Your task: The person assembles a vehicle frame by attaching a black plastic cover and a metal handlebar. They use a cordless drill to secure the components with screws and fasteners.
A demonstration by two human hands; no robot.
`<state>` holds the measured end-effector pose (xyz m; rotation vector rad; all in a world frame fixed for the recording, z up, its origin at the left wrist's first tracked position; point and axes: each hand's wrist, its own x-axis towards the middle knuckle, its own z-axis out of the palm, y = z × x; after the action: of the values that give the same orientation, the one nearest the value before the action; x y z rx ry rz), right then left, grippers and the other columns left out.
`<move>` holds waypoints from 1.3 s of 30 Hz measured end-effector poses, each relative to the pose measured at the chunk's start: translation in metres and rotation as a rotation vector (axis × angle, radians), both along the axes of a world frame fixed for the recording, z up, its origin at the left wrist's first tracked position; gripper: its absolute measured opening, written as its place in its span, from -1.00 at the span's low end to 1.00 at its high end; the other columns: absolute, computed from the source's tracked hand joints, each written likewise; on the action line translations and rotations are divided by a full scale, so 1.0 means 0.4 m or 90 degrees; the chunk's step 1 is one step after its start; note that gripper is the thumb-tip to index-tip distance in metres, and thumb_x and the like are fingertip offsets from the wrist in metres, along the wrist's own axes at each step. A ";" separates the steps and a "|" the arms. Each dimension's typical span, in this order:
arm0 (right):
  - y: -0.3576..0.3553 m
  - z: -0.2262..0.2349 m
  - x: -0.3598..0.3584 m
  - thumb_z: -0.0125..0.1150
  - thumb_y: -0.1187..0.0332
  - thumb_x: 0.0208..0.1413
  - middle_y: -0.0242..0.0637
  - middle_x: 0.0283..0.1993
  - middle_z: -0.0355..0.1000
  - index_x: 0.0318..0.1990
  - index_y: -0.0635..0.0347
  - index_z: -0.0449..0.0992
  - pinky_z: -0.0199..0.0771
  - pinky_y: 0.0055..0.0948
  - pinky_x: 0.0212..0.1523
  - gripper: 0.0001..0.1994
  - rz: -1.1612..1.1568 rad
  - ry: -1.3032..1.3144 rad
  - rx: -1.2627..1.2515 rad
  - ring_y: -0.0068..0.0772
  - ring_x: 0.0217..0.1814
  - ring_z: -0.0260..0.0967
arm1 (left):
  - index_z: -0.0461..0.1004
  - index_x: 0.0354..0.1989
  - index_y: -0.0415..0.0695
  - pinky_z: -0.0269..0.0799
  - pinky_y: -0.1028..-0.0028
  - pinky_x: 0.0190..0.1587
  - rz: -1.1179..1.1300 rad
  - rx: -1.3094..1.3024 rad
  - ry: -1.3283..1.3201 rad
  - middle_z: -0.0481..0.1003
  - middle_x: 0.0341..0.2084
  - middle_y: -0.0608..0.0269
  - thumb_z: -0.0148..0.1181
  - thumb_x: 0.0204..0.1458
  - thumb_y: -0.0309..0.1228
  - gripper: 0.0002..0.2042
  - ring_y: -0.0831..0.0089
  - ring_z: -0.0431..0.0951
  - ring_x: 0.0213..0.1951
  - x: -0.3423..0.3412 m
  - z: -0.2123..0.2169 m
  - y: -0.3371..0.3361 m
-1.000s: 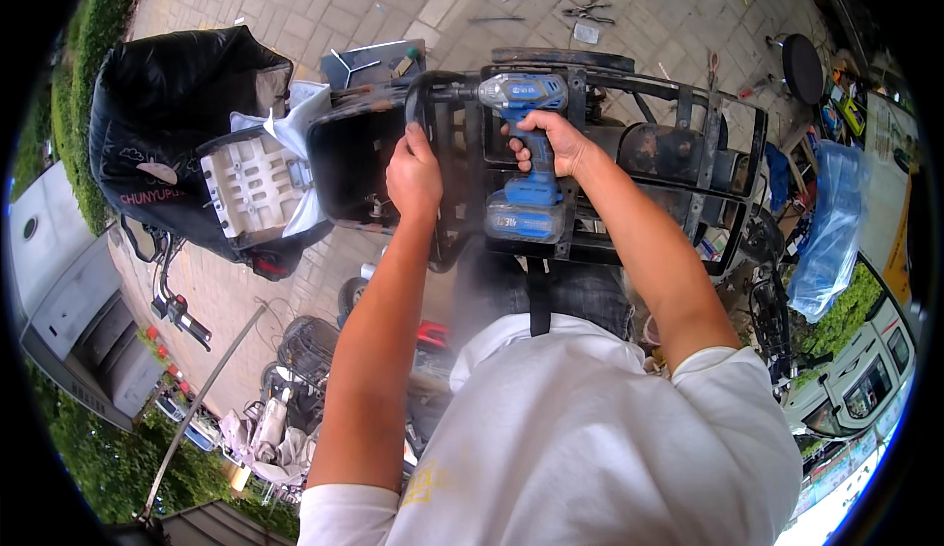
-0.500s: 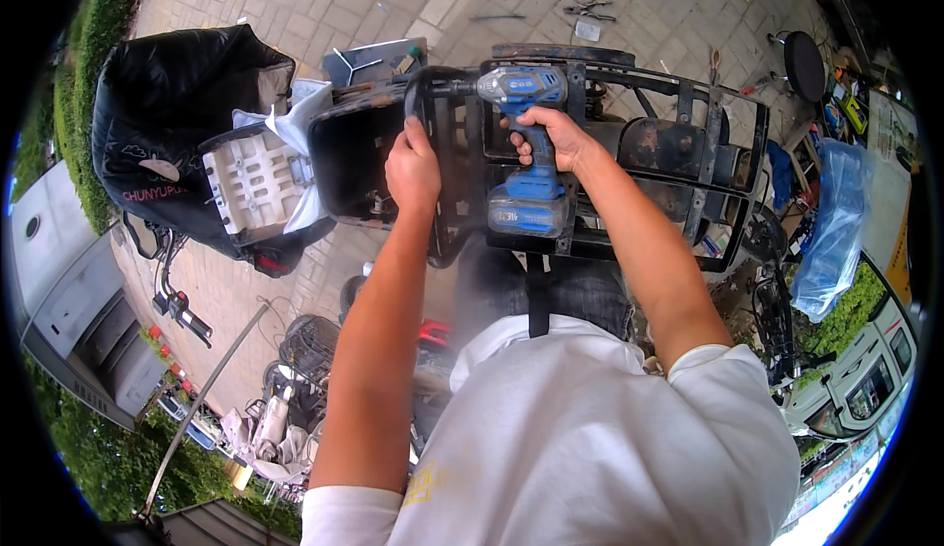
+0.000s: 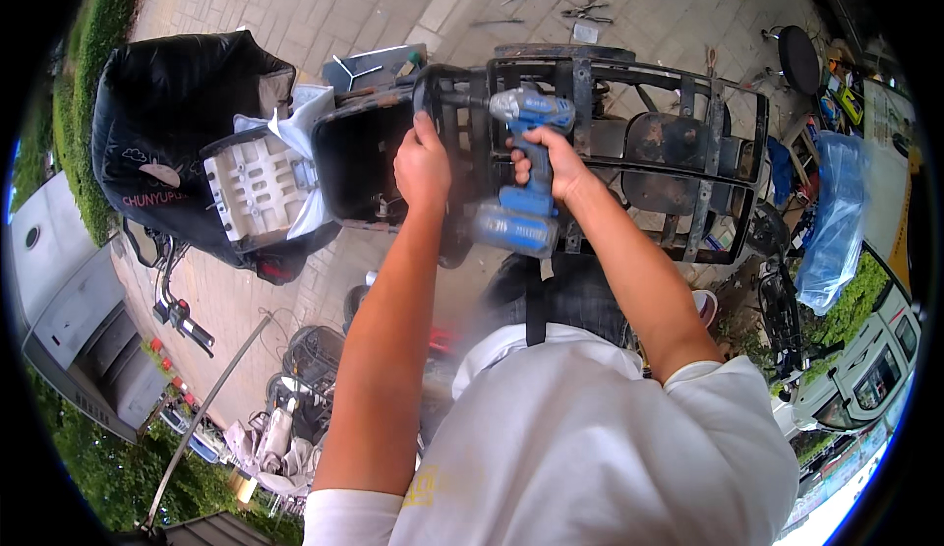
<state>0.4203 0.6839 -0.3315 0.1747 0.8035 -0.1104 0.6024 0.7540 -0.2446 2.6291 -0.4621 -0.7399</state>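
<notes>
right hand (image 3: 559,164) clamped around the handle of a blue power driver (image 3: 531,199), located over the left end of the black metal frame (image 3: 582,93), nose toward a curved black bar (image 3: 424,89); left hand (image 3: 423,167) closed on that bar

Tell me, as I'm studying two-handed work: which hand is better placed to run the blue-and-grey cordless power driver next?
Probably the right hand: it holds the blue-and-grey cordless power driver by its grip. The left hand is on the curved black tubular bar, apart from the tool.
</notes>
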 end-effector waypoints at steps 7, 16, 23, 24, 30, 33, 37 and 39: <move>0.074 0.150 -0.138 0.08 0.32 0.07 -0.22 -0.48 0.38 -0.13 0.35 0.40 0.34 -0.41 -0.53 -0.71 0.061 -0.018 -0.105 -0.46 -0.59 0.28 | 0.56 -0.19 -0.19 0.35 0.12 -0.05 0.004 0.001 0.016 0.54 -0.24 -0.11 -0.28 0.18 0.13 -0.38 -0.11 0.48 -0.11 0.005 0.010 0.015; 0.308 0.133 -0.241 0.12 0.35 0.04 -0.22 -0.51 0.40 -0.13 0.35 0.43 0.35 -0.45 -0.60 -0.72 0.173 0.069 -0.118 -0.43 -0.61 0.32 | 0.56 -0.25 -0.23 0.35 0.12 -0.03 -0.006 0.012 0.015 0.54 -0.25 -0.14 -0.37 0.17 0.18 -0.29 -0.10 0.48 -0.10 0.013 -0.019 0.019; 0.429 0.114 -0.274 0.11 0.36 0.05 -0.20 -0.52 0.39 -0.16 0.38 0.43 0.36 -0.42 -0.58 -0.74 0.136 0.077 -0.079 -0.41 -0.61 0.31 | 0.56 -0.26 -0.25 0.36 0.16 -0.05 0.005 -0.004 0.049 0.54 -0.25 -0.09 -0.40 0.17 0.18 -0.28 -0.04 0.49 -0.10 0.024 -0.038 0.026; 0.445 0.108 -0.274 0.10 0.36 0.05 -0.19 -0.52 0.39 -0.17 0.38 0.43 0.36 -0.41 -0.57 -0.74 0.127 0.079 -0.081 -0.40 -0.61 0.31 | 0.56 -0.25 -0.26 0.36 0.17 -0.06 0.004 -0.007 0.052 0.54 -0.25 -0.07 -0.40 0.17 0.18 -0.28 -0.03 0.49 -0.11 0.028 -0.041 0.028; 0.530 0.065 -0.268 0.09 0.38 0.05 -0.17 -0.52 0.38 -0.18 0.39 0.43 0.37 -0.39 -0.55 -0.75 -0.006 0.072 0.011 -0.36 -0.61 0.31 | 0.56 -0.18 -0.21 0.38 0.19 -0.05 0.004 -0.011 0.059 0.55 -0.21 -0.01 -0.42 0.16 0.18 -0.28 0.02 0.51 -0.10 0.021 -0.039 0.024; 0.537 0.080 -0.267 0.11 0.40 0.04 -0.17 -0.53 0.39 -0.19 0.38 0.44 0.37 -0.40 -0.57 -0.77 -0.008 0.066 0.017 -0.38 -0.63 0.31 | 0.57 -0.17 -0.19 0.39 0.20 -0.07 0.001 -0.006 0.054 0.55 -0.20 0.01 -0.42 0.16 0.19 -0.28 0.04 0.51 -0.10 0.021 -0.036 0.025; 0.531 0.059 -0.268 0.13 0.43 0.01 -0.18 -0.55 0.40 -0.23 0.38 0.44 0.35 -0.45 -0.59 -0.79 0.086 0.081 -0.247 -0.39 -0.65 0.31 | 0.57 -0.17 -0.18 0.40 0.20 -0.07 0.001 -0.004 0.038 0.54 -0.18 0.01 -0.42 0.16 0.19 -0.28 0.04 0.51 -0.09 0.013 -0.027 0.024; 0.510 0.060 -0.260 0.14 0.43 0.00 -0.19 -0.56 0.40 -0.25 0.38 0.44 0.33 -0.47 -0.60 -0.80 0.097 0.071 -0.264 -0.40 -0.66 0.31 | 0.57 -0.17 -0.19 0.40 0.20 -0.06 0.008 -0.009 0.061 0.54 -0.17 0.01 -0.43 0.16 0.19 -0.28 0.05 0.51 -0.08 0.014 -0.024 0.022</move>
<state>0.3163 0.8879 -0.3074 -0.2865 0.8844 -0.1413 0.6080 0.7629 -0.2542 2.5682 -0.4220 -0.8506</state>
